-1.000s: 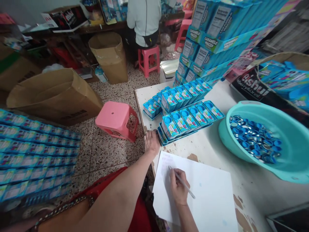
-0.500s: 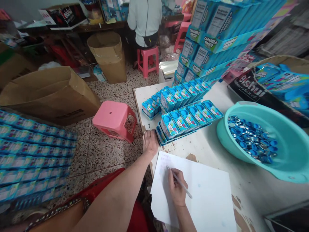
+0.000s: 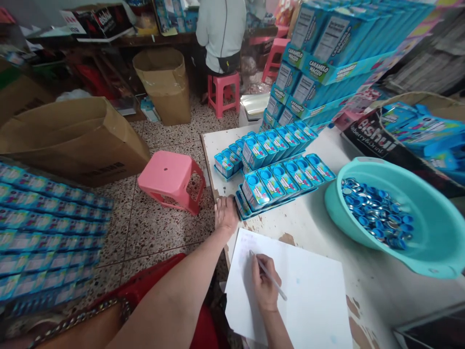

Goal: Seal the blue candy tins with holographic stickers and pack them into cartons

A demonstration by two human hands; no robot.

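My right hand (image 3: 264, 286) grips a thin white pen (image 3: 269, 276), its tip resting on a white sheet of paper (image 3: 305, 300) near the table's front edge. My left hand (image 3: 225, 213) rests flat on the table's left edge, fingers stretched toward the corner of a blue tray of small blue candy tins (image 3: 283, 179). A second row of blue tins (image 3: 276, 140) stands just behind. The left forearm crosses in from the lower left.
A teal basin (image 3: 436, 242) of blue and silver round caps sits at the right. Stacked blue cartons (image 3: 319, 63) rise behind the tins. A pink stool (image 3: 170, 177), open cardboard boxes (image 3: 72, 140), flat blue packs (image 3: 43, 232) and a seated person (image 3: 221, 34) are on the left and far side.
The view has shifted slightly. My right hand with the pen has edged a little left on the paper. The left hand stays on the table edge.
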